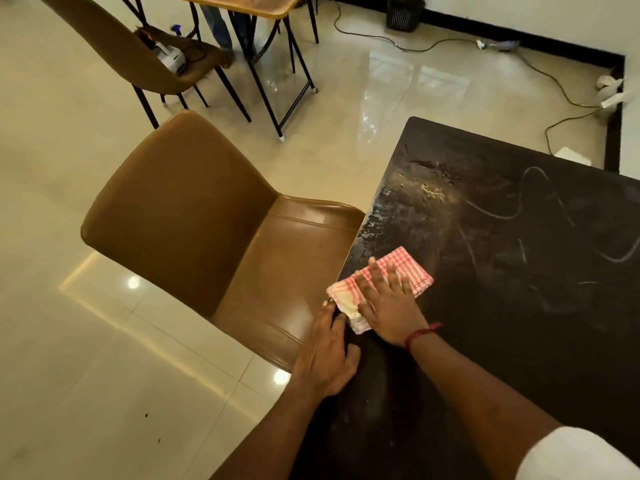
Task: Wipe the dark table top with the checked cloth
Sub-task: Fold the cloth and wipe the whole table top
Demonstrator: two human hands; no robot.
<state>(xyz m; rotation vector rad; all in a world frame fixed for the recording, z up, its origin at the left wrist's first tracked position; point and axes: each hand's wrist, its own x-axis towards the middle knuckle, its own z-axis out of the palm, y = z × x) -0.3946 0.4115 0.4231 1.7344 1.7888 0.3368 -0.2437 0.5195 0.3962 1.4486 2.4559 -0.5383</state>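
- My right hand (388,306) lies flat on the checked cloth (412,268) and presses it down. The fingers are straight and spread, pointing away from me and a little to the left. It grips nothing.
- The cloth is folded into a red-and-white oblong. It lies on the dark table top (519,323) at its left edge, near me.
- Its long axis runs on a slant, from the table's left edge away from me and to the right, into the table. The end at the edge shows a pale, smudged patch beside my thumb; the far end sticks out past my fingertips.
- My left hand (325,358) rests on the table's left edge, just on my side of the cloth. Its fingers are fairly straight and point toward the cloth's near end, with the forefinger tip right at the corner. It holds nothing; I cannot tell whether it touches the fabric.
- A red thread (420,334) circles my right wrist, and a white sleeve (571,455) shows at the lower right.
- Beyond the cloth the table top carries whitish smears and pale curved scrawls.
- A brown chair (207,220) stands against the table's left edge, its seat meeting the edge.
- Farther off, on the glossy tiled floor (69,306), stand a second brown chair (114,46) and a wooden table (249,5), and cables (554,77) trail along the wall.
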